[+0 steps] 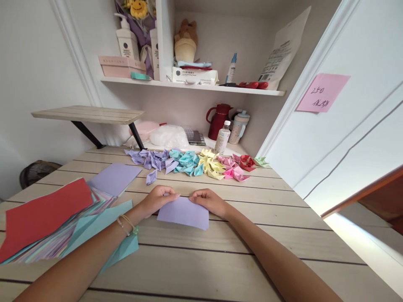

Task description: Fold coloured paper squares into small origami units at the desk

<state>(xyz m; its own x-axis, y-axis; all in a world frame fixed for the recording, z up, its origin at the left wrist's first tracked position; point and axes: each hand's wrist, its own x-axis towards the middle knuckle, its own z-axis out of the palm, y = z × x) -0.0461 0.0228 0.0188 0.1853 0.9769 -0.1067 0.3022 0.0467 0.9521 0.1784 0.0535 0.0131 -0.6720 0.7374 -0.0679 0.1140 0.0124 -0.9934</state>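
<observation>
A lavender sheet of paper (184, 213), wider than it is tall, is held just over the wooden table between my two hands. My left hand (159, 200) pinches its upper left edge with thumb and fingers. At the upper right edge my right hand (209, 201) grips it the same way, fingers curled. Past my hands lies a row of folded paper boats in purple (156, 159), blue (187, 161), yellow (211, 163), pink (234, 170) and red (247, 162). One small purple folded piece (151, 177) sits closest to my left hand.
At left are a fanned stack of coloured paper topped by a red sheet (47, 214), a lavender pile (116, 178) and blue sheets (121, 253) under my left forearm. A plastic bottle (222, 138) and red jug (218, 121) stand behind the boats. A raised wooden stand (90, 113) is back left.
</observation>
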